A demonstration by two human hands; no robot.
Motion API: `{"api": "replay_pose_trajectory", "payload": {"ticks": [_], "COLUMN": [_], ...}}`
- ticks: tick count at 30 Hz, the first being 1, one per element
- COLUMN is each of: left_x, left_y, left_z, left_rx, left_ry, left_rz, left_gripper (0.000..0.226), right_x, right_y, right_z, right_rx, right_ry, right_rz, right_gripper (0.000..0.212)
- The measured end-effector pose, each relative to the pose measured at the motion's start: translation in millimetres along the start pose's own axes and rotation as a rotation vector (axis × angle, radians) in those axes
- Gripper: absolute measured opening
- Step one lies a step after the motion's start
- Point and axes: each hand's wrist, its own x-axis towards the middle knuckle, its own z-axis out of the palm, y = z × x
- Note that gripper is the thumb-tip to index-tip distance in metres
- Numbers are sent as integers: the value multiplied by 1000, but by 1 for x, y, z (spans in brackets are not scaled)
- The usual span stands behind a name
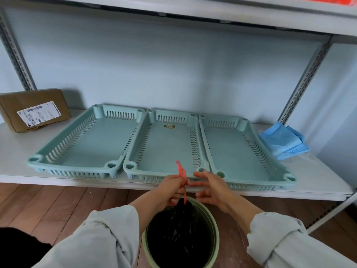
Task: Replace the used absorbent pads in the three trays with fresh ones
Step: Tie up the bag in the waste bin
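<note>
Our left hand [174,187] grips the red drawstring [181,174] of the black bag [178,229] in the bin [213,238]; our right hand [209,188] hovers beside it, fingers spread and empty. All three trays [164,144] sit bare behind the bin. The blue pads [284,140], right of the trays, look light and floppy, best pinched by an edge.

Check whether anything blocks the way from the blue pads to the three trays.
Nothing visible does. The blue pads lie on the shelf right of the trays, which are open and empty apart from a small label in the middle one.
</note>
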Motion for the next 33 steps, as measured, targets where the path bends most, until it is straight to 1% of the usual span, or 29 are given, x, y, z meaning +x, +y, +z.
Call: {"api": "replay_pose_trajectory", "payload": {"ticks": [1, 3, 5, 8, 10, 12, 14, 16, 17, 18, 19, 20, 21, 23, 24, 25, 26, 27, 28, 29, 31, 33], "left_x": [0, 1, 2, 3, 5, 7, 6, 8, 8, 6, 8, 9, 12, 16, 13, 12, 10, 6, 0, -3, -8, -7], "left_y": [2, 4, 6, 7, 7, 4, 4, 4, 5, 8, 8, 8, 8, 7, 8, 6, 3, 2, 1, 0, -2, -3], "left_z": [0, 1, 2, 2, 0, -2, 1, 7, 11, 16, 19, 21, 20, 12, 8, 2, -3, -5, -5, -6, -7, -12], "left_rx": [-25, -84, -148, -203, -335, -503, -616, -668, -688, -679, -605, -484, -336, -16, 133, 251, 319, 349, 384, 438, 573, 637], "left_ry": [-3, -12, -15, 15, 71, 130, 181, 204, 195, 163, 153, 164, 179, 196, 186, 148, 80, 4, -60, -97, -102, -72], "left_rz": [-2, -13, -35, -113, -196, -265, -279, -261, -257, -246, -223, -186, -144, -50, -23, -15, -9, 7, 32, 45, 77, 116], "left_gripper": [32, 31, 28, 28, 31, 37, 42, 42, 40, 36, 30, 24, 21, 17, 21, 40, 53, 55, 53, 58, 73, 84], "right_x": [-2, -5, -6, -7, -6, -7, -8, -9, -9, -9, -9, -8, -8, -10, -11, -12, -11, -10, -8, -8, -6, -7], "right_y": [4, 15, 25, 34, 37, 39, 42, 46, 48, 48, 48, 47, 45, 41, 39, 39, 39, 39, 39, 37, 35, 33], "right_z": [0, 1, 3, 4, 5, 7, 10, 16, 20, 24, 26, 27, 27, 24, 22, 18, 15, 13, 11, 10, 8, 6], "right_rx": [-20, -107, -242, -337, -338, -408, -543, -667, -722, -753, -750, -716, -662, -540, -495, -467, -446, -425, -401, -366, -282, -219], "right_ry": [-66, -190, -271, -282, -275, -271, -317, -385, -374, -318, -243, -187, -173, -229, -255, -266, -259, -243, -225, -214, -226, -248], "right_rz": [17, 28, 37, 18, 20, 17, -7, -45, -72, -105, -133, -148, -138, -70, -36, -14, -1, 8, 16, 27, 63, 108], "right_gripper": [26, 29, 24, 10, 11, 14, 14, 18, 17, 11, 9, 15, 22, 31, 33, 33, 33, 31, 29, 27, 26, 24]}}
